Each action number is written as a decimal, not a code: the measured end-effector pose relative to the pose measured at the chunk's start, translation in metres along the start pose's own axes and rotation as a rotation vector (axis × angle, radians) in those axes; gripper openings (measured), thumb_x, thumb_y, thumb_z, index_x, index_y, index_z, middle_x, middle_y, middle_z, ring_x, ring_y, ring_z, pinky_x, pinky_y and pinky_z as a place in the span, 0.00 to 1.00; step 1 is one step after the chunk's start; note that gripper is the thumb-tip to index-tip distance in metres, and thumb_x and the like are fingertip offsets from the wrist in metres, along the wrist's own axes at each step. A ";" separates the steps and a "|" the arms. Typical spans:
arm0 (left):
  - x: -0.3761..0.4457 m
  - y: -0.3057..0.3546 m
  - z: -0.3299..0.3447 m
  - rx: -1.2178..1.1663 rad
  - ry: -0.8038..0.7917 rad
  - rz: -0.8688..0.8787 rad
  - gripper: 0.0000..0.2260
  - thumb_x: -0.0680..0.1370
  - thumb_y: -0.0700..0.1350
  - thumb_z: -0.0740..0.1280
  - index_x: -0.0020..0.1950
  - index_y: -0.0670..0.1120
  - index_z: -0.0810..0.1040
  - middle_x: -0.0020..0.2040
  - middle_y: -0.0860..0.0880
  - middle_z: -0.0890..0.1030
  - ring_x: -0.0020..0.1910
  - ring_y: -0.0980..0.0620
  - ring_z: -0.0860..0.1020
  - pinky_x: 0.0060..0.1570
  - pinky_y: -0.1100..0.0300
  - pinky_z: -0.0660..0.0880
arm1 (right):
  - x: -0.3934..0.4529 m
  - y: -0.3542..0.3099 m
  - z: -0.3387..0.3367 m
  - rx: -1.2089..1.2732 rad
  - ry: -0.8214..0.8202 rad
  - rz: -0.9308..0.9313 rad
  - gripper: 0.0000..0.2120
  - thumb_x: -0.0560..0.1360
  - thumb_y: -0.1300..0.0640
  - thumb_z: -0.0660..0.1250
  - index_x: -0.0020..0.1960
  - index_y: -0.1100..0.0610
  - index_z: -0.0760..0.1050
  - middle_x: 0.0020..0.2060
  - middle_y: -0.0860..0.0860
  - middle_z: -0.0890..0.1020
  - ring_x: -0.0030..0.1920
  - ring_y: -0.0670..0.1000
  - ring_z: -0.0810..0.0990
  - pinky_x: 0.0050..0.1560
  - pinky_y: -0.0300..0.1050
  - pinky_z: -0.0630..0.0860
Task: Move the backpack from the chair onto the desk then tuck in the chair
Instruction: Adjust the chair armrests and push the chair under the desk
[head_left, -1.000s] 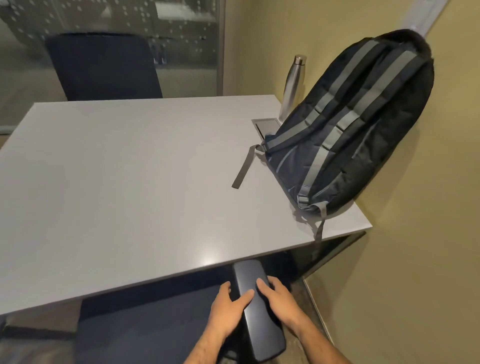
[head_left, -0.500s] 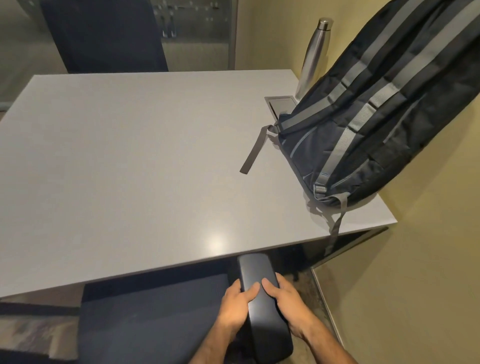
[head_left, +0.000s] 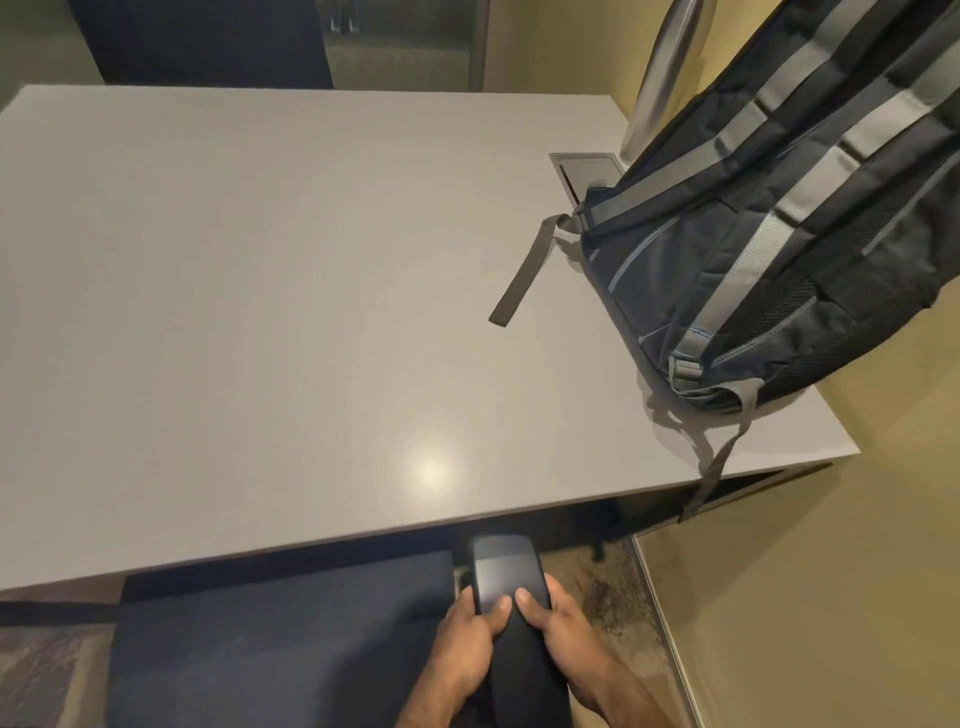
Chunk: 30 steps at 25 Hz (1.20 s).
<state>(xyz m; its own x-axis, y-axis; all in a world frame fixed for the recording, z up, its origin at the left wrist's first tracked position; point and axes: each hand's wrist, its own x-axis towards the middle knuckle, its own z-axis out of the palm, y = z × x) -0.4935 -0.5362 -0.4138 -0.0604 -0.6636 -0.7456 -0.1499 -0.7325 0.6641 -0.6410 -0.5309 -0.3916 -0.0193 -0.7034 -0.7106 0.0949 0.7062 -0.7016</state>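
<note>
A dark backpack with grey straps stands on the right end of the grey desk, leaning against the yellow wall. One strap hangs over the desk's front edge. Below the desk's near edge is the dark chair seat, its front under the desk top. The chair's right armrest points toward the desk. My left hand grips the armrest from its left side and my right hand from its right side, thumbs on top.
A steel bottle stands behind the backpack near the wall. A rectangular cable hatch sits in the desk top. Another dark chair is at the desk's far side. The yellow wall runs close on the right.
The chair has slid forward, so more of the seat lies beneath the desk. Both hands have closed more tightly round the armrest. The view has moved closer to the desk.
</note>
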 end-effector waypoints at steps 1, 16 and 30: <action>0.004 -0.003 -0.001 0.000 -0.007 -0.009 0.26 0.61 0.64 0.71 0.54 0.53 0.84 0.50 0.52 0.88 0.52 0.50 0.85 0.60 0.46 0.80 | 0.003 0.001 0.000 0.014 -0.005 0.004 0.12 0.81 0.66 0.65 0.64 0.59 0.77 0.53 0.60 0.88 0.53 0.58 0.87 0.48 0.46 0.83; -0.091 0.076 -0.085 1.245 0.139 0.505 0.31 0.81 0.66 0.56 0.78 0.49 0.63 0.76 0.49 0.71 0.74 0.46 0.69 0.73 0.51 0.66 | -0.053 -0.065 0.023 -1.212 0.285 -0.183 0.43 0.78 0.29 0.50 0.83 0.52 0.45 0.84 0.53 0.53 0.83 0.56 0.50 0.81 0.56 0.49; -0.210 0.097 -0.322 1.308 0.521 0.639 0.51 0.70 0.81 0.54 0.81 0.46 0.61 0.81 0.42 0.62 0.78 0.38 0.62 0.72 0.37 0.51 | -0.160 -0.119 0.242 -1.418 0.341 -0.780 0.54 0.71 0.18 0.44 0.81 0.53 0.34 0.81 0.55 0.35 0.80 0.60 0.32 0.74 0.59 0.25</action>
<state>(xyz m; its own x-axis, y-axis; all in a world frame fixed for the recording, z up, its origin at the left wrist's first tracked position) -0.1776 -0.5164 -0.1748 -0.1516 -0.9852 -0.0799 -0.9807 0.1399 0.1364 -0.4087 -0.5215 -0.1815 0.1546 -0.9875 -0.0297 -0.9641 -0.1442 -0.2231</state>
